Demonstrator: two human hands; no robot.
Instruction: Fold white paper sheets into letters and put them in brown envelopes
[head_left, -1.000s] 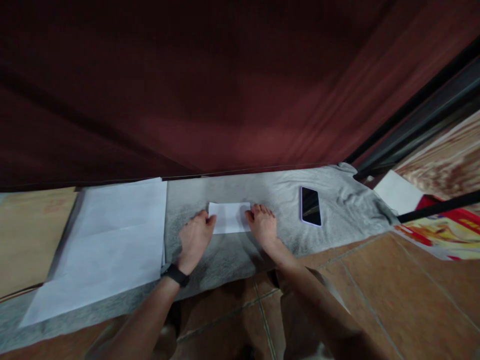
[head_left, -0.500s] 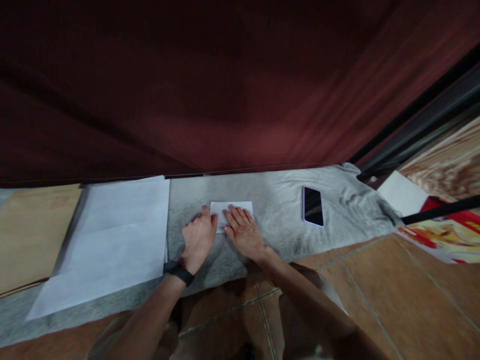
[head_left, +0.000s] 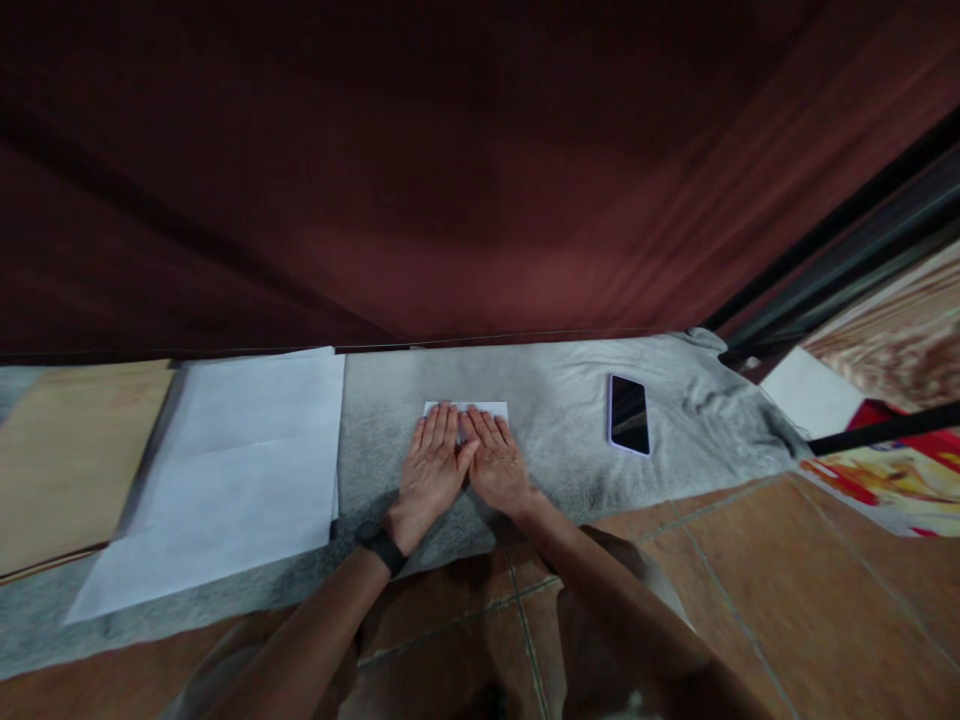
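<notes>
A small white piece of paper [head_left: 493,408] lies on the grey cloth in front of me, mostly hidden under both palms. My left hand [head_left: 433,463] rests flat on its left part, fingers stretched out and pointing away from me; a dark watch is on that wrist. Flat on the right part lies my right hand [head_left: 495,465], its fingers also straight. The thumbs meet or overlap in the middle. Only the far edge of the paper shows past the fingertips.
Grey cloth [head_left: 555,390] covers the low surface. Large white sheets [head_left: 232,470] and a brown envelope-like piece [head_left: 75,460] lie left. A phone [head_left: 628,414] lies right. Behind hangs a dark red curtain [head_left: 465,200]. A colourful printed box or sheet [head_left: 892,475] is far right, above the tiled floor [head_left: 787,580].
My left hand has moved right and forward onto the paper, its fingers now laid flat beside the right hand. My right hand has stayed nearly in place.
</notes>
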